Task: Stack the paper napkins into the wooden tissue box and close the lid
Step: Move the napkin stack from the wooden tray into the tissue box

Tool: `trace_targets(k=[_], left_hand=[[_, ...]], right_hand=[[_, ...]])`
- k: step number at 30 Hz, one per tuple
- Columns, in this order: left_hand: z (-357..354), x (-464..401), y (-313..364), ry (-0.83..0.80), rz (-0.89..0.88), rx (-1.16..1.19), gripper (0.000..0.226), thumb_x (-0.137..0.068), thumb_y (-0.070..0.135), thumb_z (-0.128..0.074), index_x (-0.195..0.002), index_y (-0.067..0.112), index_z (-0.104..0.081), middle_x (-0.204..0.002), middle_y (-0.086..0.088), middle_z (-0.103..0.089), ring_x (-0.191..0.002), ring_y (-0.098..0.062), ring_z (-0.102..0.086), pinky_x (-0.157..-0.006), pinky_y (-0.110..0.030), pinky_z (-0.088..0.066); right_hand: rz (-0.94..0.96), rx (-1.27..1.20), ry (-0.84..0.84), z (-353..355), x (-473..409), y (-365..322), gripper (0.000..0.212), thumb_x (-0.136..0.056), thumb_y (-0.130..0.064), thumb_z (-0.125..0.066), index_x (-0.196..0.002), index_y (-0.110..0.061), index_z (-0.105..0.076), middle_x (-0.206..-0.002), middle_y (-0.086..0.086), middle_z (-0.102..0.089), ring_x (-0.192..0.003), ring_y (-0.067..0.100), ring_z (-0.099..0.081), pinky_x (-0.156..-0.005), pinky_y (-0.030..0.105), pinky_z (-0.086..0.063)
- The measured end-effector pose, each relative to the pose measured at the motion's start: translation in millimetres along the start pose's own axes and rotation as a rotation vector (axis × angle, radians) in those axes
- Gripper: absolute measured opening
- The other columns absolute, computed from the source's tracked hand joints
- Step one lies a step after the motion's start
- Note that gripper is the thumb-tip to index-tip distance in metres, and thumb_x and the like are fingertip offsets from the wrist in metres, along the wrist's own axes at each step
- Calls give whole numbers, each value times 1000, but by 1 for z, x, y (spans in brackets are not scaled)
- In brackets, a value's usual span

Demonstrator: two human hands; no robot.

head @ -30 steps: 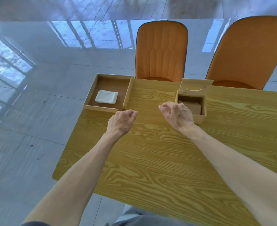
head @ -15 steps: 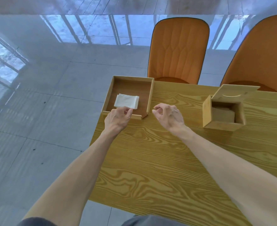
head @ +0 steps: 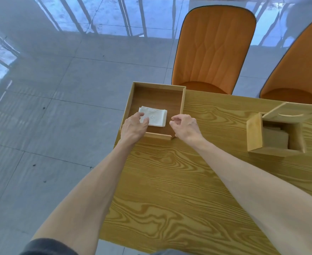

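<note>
A small stack of white paper napkins (head: 156, 117) lies in a shallow wooden tray (head: 183, 100) at the table's far left corner. My left hand (head: 134, 127) reaches over the tray's front edge, its fingertips on the stack's left side, fingers apart. Just right of the stack, my right hand (head: 185, 127) hovers over the tray's front right corner, its fingers curled and holding nothing. The wooden tissue box (head: 255, 134) stands to the right with its lid (head: 289, 112) tipped back, and some napkins (head: 275, 138) rest inside.
Two orange chairs (head: 214, 50) (head: 298, 74) stand behind the wooden table (head: 179, 181). The table's left edge drops to a glossy grey tiled floor (head: 50, 107).
Both hands moved left and forward from near the tissue box to the tray. The left hand now touches the napkin stack. The view shifted left, so the box sits farther right.
</note>
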State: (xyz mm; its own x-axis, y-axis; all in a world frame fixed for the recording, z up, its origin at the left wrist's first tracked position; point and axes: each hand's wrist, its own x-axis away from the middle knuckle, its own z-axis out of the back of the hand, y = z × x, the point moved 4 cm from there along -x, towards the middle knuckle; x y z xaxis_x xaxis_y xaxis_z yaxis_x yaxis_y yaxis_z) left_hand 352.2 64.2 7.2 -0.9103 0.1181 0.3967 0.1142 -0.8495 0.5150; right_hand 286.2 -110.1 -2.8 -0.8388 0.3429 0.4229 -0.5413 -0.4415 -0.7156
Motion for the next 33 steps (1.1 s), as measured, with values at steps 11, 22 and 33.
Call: trace_targets(k=[11, 22, 33], left_hand=[[-12, -32, 0, -65, 107, 67, 51, -105, 29, -43, -152, 10, -34, -152, -12, -47, -138, -30, -45, -110, -40, -37], [-22, -49, -10, -111, 169, 196, 32, -104, 23, -39, -125, 5, -54, -133, -10, -60, -114, -26, -55, -93, -40, -43], [-26, -51, -17, -157, 231, 366, 55, -105, 25, -43, -155, 8, -29, -159, -9, -37, -144, -27, -39, -119, -44, -33]], right_hand=[[-187, -149, -84, -29, -31, 0, 52, -94, -28, -60, -136, 0, -50, -141, 14, -54, -124, 29, -56, -99, 44, -52], [-309, -300, -25, -44, -45, 1, 30, -91, -22, -62, -110, 1, -66, -115, 16, -70, -106, 32, -66, -89, 53, -56], [-349, -361, -26, -53, -49, 7, 9, -93, -16, -62, -100, -13, -68, -103, 6, -70, -94, 25, -70, -85, 44, -60]])
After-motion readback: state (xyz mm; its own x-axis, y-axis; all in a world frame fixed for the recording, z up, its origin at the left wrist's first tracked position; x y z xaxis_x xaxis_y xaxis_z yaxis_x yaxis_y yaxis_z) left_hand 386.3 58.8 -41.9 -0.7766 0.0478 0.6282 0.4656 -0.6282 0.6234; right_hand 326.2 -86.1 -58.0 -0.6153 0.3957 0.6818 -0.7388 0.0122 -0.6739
